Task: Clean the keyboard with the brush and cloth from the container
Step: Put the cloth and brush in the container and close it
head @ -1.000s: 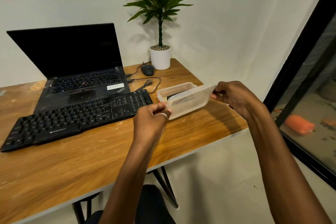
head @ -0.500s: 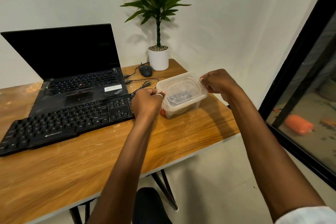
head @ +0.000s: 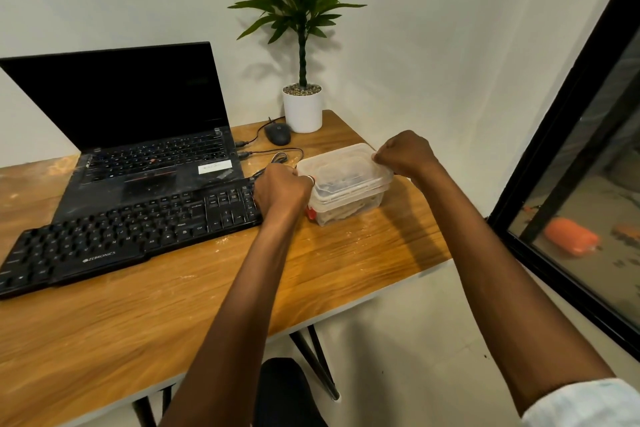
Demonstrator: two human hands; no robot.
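Middle right, our left hand (head: 282, 189) and right hand (head: 407, 153) pinch the lid (head: 343, 166) by its ends. It looks light and bendy.

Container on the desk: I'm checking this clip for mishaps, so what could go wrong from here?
1. The left hand and right hand grip the lid at opposite ends; an uneven pull or push could tip the container and spill its contents.
2. The left hand is over the right end of the keyboard and might knock keys.
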